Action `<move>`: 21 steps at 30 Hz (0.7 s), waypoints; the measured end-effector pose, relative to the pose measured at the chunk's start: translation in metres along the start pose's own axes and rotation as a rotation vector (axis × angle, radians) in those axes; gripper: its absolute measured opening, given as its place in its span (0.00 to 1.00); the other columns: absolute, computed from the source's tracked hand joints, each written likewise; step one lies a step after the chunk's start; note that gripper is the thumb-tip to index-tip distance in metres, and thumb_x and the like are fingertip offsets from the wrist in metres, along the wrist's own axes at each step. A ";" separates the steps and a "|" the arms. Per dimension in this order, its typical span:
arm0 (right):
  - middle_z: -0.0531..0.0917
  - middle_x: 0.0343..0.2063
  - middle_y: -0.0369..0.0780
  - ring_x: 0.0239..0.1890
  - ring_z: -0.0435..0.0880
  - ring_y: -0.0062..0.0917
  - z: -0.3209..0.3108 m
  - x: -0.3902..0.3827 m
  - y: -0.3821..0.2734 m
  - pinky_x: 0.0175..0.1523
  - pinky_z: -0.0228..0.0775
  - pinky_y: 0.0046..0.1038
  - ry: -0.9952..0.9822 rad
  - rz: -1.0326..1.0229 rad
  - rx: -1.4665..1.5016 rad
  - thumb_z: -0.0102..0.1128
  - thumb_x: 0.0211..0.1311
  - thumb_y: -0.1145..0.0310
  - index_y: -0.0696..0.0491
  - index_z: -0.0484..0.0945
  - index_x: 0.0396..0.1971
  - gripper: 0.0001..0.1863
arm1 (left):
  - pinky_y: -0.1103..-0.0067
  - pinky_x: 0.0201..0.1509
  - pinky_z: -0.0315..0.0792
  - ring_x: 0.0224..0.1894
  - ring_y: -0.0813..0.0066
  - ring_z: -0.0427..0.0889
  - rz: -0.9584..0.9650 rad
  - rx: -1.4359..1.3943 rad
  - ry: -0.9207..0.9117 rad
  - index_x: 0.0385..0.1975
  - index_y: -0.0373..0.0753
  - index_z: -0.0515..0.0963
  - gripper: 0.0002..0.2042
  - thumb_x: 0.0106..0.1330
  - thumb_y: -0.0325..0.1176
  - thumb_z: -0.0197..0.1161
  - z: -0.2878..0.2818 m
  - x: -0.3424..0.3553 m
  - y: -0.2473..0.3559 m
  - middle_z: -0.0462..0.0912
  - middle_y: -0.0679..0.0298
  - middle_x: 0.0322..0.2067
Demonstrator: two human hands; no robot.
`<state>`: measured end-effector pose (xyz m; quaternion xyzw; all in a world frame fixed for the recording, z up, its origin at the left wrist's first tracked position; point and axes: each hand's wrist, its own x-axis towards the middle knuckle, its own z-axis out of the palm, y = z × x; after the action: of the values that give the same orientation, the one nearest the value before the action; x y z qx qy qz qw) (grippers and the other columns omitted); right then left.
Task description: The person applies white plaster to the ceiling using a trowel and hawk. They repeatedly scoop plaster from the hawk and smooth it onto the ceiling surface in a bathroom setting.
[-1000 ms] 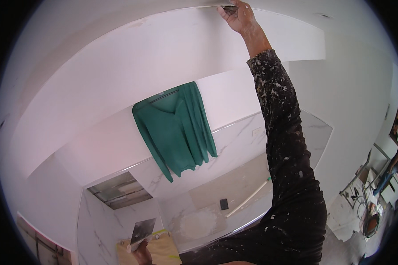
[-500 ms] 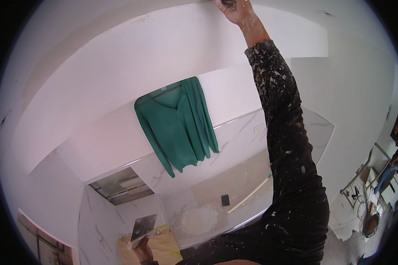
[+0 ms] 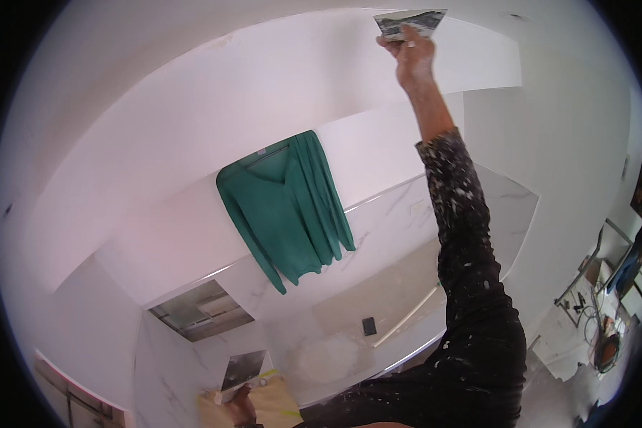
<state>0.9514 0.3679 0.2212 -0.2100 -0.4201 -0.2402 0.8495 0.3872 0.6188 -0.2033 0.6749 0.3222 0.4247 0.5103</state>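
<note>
High up, my right hand (image 3: 415, 60) grips a wide putty knife (image 3: 410, 26) with a flat metal blade smeared with pale filler. The blade is just under the line where the white wall (image 3: 278, 78) meets the ceiling; whether it touches cannot be told. The right arm stretches upward in a dark, paint-spattered sleeve (image 3: 471, 235). Low on the left, my left hand (image 3: 241, 408) is closed round a second flat-bladed metal scraper (image 3: 243, 371), held blade up. Part of the left hand and its forearm are cut off by the lower edge.
A green long-sleeved sweater (image 3: 285, 207) hangs on the wall. Below it are marbled tiles (image 3: 399, 207), a recess with a dark phone-like object (image 3: 369, 326) and a long pale strip (image 3: 406, 314). A yellowish cloth or bag (image 3: 278, 399) is near my left hand. Cluttered gear (image 3: 599, 328) stands at right.
My right hand has come down and slightly right from the ceiling edge, bringing the putty knife's blade into view. The left hand and its scraper have shifted a little right in the view.
</note>
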 end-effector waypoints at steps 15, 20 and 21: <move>0.77 0.39 0.35 0.29 0.76 0.25 0.061 0.126 0.248 0.30 0.71 0.29 -0.189 -0.041 0.673 0.40 0.72 0.51 0.24 0.55 0.67 0.25 | 0.72 0.52 0.70 0.45 0.69 0.76 0.091 0.069 0.029 0.43 0.31 0.79 0.11 0.64 0.29 0.61 -0.060 0.012 -0.070 0.81 0.60 0.41; 0.63 0.61 0.45 0.62 0.61 0.32 0.143 0.038 0.215 0.62 0.56 0.37 0.100 -0.086 0.050 0.43 0.68 0.60 0.48 0.45 0.72 0.34 | 0.73 0.52 0.70 0.45 0.70 0.75 0.131 0.111 0.039 0.44 0.31 0.78 0.11 0.66 0.31 0.60 -0.086 0.012 -0.101 0.80 0.60 0.42; 0.56 0.70 0.48 0.72 0.53 0.34 0.165 0.019 0.202 0.71 0.47 0.39 0.180 -0.136 -0.209 0.44 0.67 0.64 0.58 0.42 0.72 0.38 | 0.73 0.52 0.70 0.45 0.70 0.75 0.143 0.119 0.038 0.44 0.31 0.78 0.11 0.67 0.31 0.60 -0.092 0.011 -0.107 0.80 0.61 0.42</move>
<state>0.9779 0.6164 0.2973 -0.2458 -0.3282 -0.3574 0.8391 0.3087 0.6960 -0.2931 0.7170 0.3077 0.4528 0.4316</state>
